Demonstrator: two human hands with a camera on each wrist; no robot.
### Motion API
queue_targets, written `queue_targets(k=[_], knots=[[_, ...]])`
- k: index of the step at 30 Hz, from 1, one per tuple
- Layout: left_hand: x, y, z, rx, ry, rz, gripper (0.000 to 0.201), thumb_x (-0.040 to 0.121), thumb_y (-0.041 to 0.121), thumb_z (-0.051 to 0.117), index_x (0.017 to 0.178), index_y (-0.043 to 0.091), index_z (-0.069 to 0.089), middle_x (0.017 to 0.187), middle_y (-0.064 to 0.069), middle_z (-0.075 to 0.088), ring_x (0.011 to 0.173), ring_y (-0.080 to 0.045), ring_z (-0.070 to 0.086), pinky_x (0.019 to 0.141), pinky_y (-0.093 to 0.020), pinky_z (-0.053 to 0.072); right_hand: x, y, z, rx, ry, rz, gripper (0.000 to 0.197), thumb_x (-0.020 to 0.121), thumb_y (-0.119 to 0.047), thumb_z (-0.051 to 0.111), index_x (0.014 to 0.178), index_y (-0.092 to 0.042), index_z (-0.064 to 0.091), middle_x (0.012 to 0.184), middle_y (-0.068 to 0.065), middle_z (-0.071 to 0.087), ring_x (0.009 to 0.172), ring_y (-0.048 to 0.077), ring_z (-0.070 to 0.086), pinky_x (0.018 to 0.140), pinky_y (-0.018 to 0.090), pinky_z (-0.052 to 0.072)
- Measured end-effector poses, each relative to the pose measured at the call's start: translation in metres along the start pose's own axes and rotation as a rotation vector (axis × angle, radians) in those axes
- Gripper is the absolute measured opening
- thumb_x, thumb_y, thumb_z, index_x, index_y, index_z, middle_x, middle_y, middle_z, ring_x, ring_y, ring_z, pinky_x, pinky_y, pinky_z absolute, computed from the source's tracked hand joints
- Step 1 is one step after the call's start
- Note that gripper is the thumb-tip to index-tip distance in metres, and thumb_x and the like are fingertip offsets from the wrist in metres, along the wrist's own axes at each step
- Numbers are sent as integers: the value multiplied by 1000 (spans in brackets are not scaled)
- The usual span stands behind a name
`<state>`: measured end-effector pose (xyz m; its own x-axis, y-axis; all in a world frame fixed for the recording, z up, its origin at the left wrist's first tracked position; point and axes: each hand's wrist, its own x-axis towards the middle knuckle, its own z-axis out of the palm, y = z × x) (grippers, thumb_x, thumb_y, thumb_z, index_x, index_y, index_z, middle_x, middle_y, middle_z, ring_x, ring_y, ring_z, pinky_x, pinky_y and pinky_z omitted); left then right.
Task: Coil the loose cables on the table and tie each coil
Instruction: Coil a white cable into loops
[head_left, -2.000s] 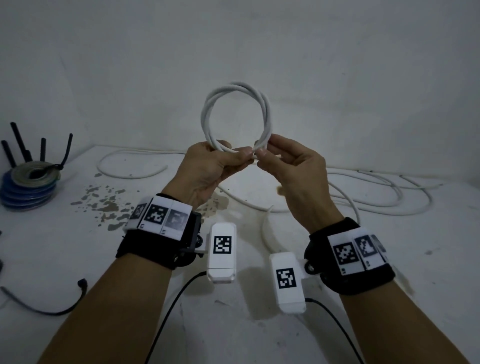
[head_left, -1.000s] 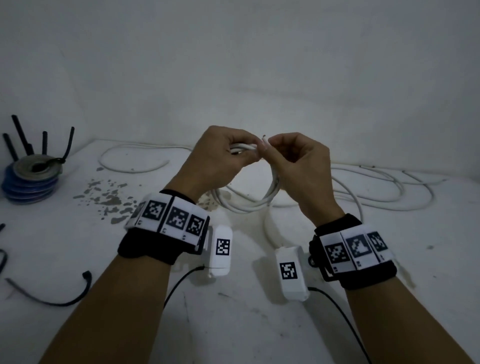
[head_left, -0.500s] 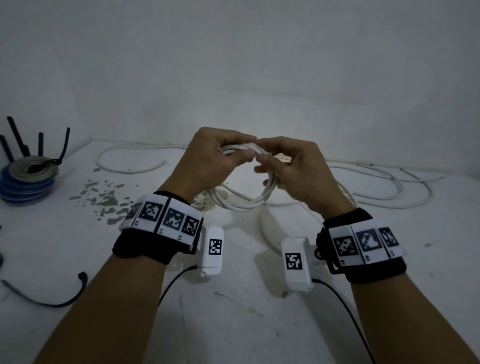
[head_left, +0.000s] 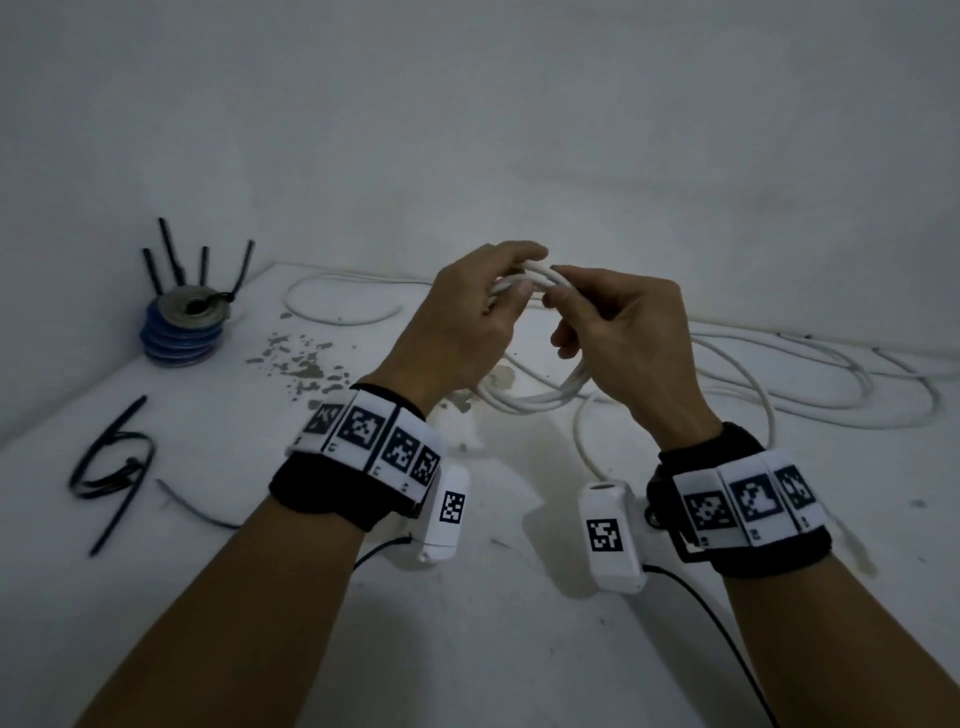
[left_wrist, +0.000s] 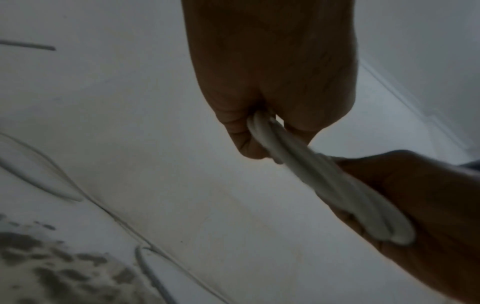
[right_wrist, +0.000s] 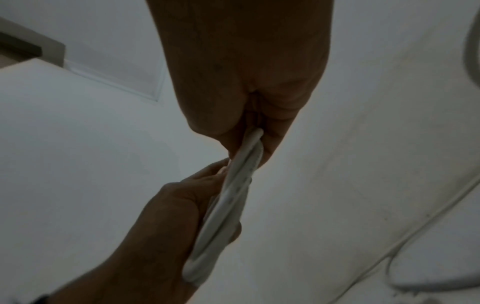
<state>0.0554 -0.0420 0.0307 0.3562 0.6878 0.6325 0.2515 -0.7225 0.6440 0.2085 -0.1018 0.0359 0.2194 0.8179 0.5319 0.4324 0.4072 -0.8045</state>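
Lowered from upright, the white coil (head_left: 540, 400) hangs gripped by both hands; wrist views show bunched strands.

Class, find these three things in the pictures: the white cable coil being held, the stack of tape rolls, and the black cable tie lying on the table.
white cable coil (head_left: 563, 387), head view, lower curve hanging between the hands.
stack of tape rolls (head_left: 179, 338), head view, blue side of the stack.
black cable tie (head_left: 111, 462), head view, its looped part on the table.

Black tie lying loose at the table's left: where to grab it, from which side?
Probably the straight tail of the black tie pointing toward the table's near edge: it juts free of the loop, with bare table around it. Come from above, pinching across the strip. The looped part overlaps itself, so it's harder to separate.
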Motion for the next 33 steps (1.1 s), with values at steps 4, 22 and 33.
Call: queue_targets(k=[4,22,33], knots=[[-31,0,-39,95,-40,-64,18,99,19,53,110,15,67,89,5,67,79,-7,59,69,-17,43,-20,-23,30,145,-118,40,12,95,-12,65,101,-11,75,81,9,75,66,17,72,60,29,59],[-163,-21,-204,166,255,-673,18,99,15,53,100,10,70,81,-2,64,61,-12,53,60,-26,44,-58,-56,196,-817,-1204,-230,19,87,-18,70,104,-15,76,99,2,72,90,21,64,77,28,51],[-135,-5,-141,-36,421,-720,31,98,30,59,86,6,76,68,1,68,49,-4,50,57,-24,40,-71,-84,88,-445,-618,-552,16,86,-14,63,93,-16,77,80,-6,65,67,7,53,62,23,45]])
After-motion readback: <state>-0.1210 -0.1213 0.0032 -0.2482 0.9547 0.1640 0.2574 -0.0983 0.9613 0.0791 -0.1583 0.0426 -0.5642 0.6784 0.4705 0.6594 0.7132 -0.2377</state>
